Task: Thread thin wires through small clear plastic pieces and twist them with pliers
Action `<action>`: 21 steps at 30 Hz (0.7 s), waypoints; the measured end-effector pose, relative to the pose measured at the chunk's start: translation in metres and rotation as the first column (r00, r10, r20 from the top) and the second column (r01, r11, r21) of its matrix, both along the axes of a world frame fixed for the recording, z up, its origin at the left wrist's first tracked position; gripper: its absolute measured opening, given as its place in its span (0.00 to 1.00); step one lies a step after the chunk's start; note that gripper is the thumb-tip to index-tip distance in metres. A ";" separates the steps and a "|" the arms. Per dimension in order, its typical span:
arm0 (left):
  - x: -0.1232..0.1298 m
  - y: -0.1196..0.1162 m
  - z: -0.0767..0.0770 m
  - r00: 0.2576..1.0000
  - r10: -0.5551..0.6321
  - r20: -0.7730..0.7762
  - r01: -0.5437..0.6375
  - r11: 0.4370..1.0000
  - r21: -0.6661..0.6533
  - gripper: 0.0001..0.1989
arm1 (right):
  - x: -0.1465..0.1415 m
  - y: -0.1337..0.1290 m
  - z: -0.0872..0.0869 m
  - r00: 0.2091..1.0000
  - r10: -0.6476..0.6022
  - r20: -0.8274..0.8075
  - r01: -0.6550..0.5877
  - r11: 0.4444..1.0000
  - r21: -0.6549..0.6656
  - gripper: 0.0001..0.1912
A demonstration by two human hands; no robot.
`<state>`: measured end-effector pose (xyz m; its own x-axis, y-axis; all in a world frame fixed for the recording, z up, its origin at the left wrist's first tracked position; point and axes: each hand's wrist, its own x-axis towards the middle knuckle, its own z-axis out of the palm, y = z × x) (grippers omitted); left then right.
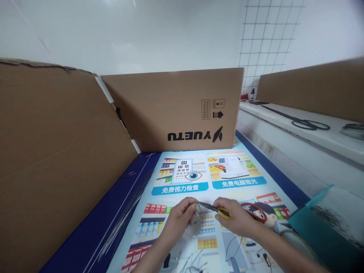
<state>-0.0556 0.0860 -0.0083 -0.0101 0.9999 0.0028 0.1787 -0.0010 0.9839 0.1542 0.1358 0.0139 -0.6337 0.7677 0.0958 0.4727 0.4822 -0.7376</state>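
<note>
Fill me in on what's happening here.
A person is at work over a printed sheet. The right hand holds yellow-handled pliers, their tips up at the left hand, which pinches a thin curved wire. Whether the pliers grip the wire is too small to tell. A cardboard panel stands beyond.

Pliers (pixel 212 207) above bench (pixel 125 185); far panel (pixel 153 110) behind, left panel (pixel 57 159) at left; right, scissors (pixel 305 123) on ledge (pixel 335 142), nearer bin (pixel 318 231) apparently holding wire (pixel 331 219).
</note>
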 end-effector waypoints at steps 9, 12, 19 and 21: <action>-0.009 0.003 -0.007 0.978 0.061 -0.202 -0.025 0.984 0.179 0.10 | 0.003 0.002 0.000 0.999 0.017 -0.028 -0.020 0.994 -0.107 0.04; -0.012 0.003 -0.006 0.969 0.059 -0.240 -0.008 0.978 0.209 0.10 | 0.004 0.002 -0.001 0.999 0.017 -0.031 -0.021 0.992 -0.124 0.04; -0.014 0.003 -0.004 0.955 0.070 -0.289 0.004 0.969 0.246 0.10 | -0.001 -0.001 -0.003 0.999 -0.050 -0.009 0.049 0.997 -0.051 0.04; -0.014 0.003 -0.005 0.954 0.080 -0.291 -0.007 0.970 0.242 0.10 | -0.004 -0.004 -0.003 0.997 -0.078 -0.004 0.078 0.997 -0.022 0.04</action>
<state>-0.0698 0.0888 -0.0130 -0.0160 0.9688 0.2475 0.4667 -0.2116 0.8587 0.1505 0.1322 0.0113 -0.5716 0.8165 0.0814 0.5046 0.4280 -0.7498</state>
